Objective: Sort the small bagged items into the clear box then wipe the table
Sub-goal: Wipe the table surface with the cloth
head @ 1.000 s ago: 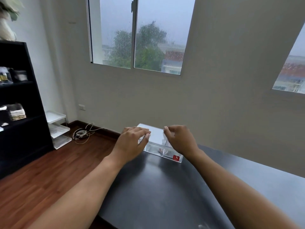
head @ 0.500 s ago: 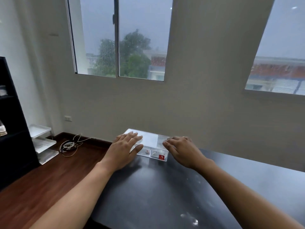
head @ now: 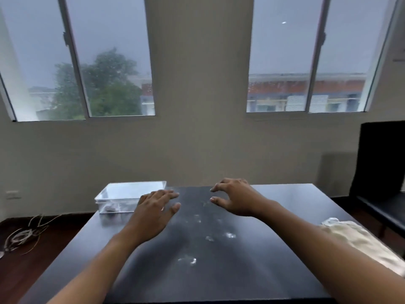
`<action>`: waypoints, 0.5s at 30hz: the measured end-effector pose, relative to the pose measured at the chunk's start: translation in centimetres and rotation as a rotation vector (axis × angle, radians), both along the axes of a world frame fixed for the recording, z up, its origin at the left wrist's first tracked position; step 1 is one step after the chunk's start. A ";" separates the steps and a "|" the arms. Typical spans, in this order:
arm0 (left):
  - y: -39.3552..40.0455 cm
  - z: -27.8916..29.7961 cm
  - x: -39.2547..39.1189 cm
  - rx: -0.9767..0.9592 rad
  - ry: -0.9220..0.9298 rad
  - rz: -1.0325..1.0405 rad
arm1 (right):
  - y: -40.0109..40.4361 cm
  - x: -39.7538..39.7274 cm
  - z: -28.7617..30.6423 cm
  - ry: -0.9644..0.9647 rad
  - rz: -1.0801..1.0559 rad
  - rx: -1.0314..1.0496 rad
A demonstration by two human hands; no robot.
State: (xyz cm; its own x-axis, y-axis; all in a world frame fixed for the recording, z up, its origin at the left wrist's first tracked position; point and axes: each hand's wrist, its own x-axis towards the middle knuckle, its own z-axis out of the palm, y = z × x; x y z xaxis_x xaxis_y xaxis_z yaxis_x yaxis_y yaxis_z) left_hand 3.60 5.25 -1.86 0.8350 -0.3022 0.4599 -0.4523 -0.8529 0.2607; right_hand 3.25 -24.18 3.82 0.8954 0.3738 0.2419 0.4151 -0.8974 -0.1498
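Neither hand holds anything. My left hand (head: 153, 212) is flat, fingers straight and together, thumb out to the right, over the far left part of the table; its fingertips overlap the right end of the clear box, and I cannot tell whether they touch it. My right hand (head: 235, 199) is raised above the tabletop, fingers loosely curled and apart, thumb below them, nothing between them.

The clear rectangular plastic box with a flat lid (head: 129, 195) sits closed at the far left corner of the matte black square table (head: 219, 273). Through its front wall I see one small dark item (head: 110, 208) on the bottom near the left end; too blurred to identify.

Between the two forearms, the tabletop carries scattered white smudges (head: 230, 235), running from near the right hand toward me.

At the right edge of the table lies a crumpled cream cloth (head: 359, 240), just beyond my right forearm and partly hidden by it.

Surroundings: a black chair (head: 381, 172) stands off the table's right side. A tangle of pale cable (head: 24, 234) lies on the dark wood floor to the left. Beige wall ahead with two windows; a white wall socket (head: 13, 194) low on the left.
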 end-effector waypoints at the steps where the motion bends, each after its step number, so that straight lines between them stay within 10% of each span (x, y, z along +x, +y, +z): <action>1: -1.4 0.3 -0.3 0.015 0.013 -0.032 | -1.3 -0.8 0.2 -0.002 -0.027 0.005; 15: -23.1 2.9 -4.4 0.248 0.174 -0.412 | -20.0 -10.2 0.1 0.208 -0.581 0.113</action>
